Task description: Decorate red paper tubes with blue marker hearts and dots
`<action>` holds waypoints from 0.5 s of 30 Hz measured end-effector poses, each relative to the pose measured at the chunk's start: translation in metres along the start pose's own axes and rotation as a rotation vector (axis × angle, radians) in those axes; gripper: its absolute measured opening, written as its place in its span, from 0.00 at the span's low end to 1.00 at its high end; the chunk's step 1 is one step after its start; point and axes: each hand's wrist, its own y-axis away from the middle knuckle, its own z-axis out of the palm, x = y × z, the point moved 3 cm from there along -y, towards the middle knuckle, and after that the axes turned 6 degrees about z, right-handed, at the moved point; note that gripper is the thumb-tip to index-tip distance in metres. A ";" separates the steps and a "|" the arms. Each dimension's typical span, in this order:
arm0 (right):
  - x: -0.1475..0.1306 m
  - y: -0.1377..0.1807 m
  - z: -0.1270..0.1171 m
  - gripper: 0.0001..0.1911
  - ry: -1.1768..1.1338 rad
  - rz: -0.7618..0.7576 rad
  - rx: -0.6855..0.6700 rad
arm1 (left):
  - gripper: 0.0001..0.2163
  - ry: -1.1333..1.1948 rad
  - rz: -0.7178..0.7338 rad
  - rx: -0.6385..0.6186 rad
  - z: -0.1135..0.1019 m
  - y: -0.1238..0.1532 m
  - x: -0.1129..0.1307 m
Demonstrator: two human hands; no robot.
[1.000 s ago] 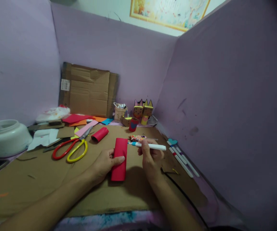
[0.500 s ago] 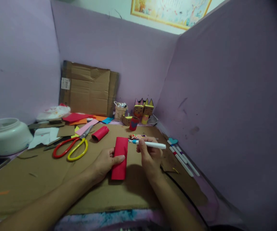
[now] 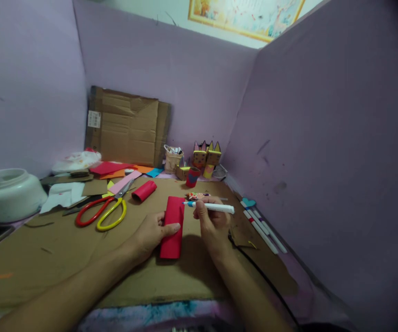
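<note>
A red paper strip [image 3: 173,227] lies lengthwise on the brown cardboard sheet [image 3: 63,258]. My left hand [image 3: 148,236] presses it down from the left, the thumb flat across its middle. My right hand [image 3: 212,226] is closed round a white marker [image 3: 210,207] with a blue tip. The tip touches the strip's upper right corner. A red paper roll [image 3: 144,191] lies just beyond, and a patterned scrap [image 3: 195,196] sits behind the marker.
Red-and-yellow scissors [image 3: 102,212] lie to the left, with coloured paper sheets [image 3: 115,173] behind. Several white markers [image 3: 261,228] line the right wall. Paper cat figures [image 3: 206,157], a small red cup [image 3: 192,177], a flattened carton [image 3: 126,127] and a white pot [image 3: 8,193] stand around.
My right hand has slid the marker a little to the left, so its tip now meets the strip's upper right corner. My left hand and the strip have stayed put.
</note>
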 end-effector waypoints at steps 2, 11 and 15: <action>0.000 0.000 0.000 0.09 0.004 0.004 0.005 | 0.21 -0.008 0.000 -0.001 0.001 0.000 0.001; 0.001 -0.001 0.000 0.10 0.055 -0.018 -0.001 | 0.21 -0.026 0.013 -0.005 -0.002 -0.001 0.001; 0.001 -0.001 0.000 0.10 0.045 -0.028 0.000 | 0.20 -0.023 0.011 -0.013 0.000 0.000 0.002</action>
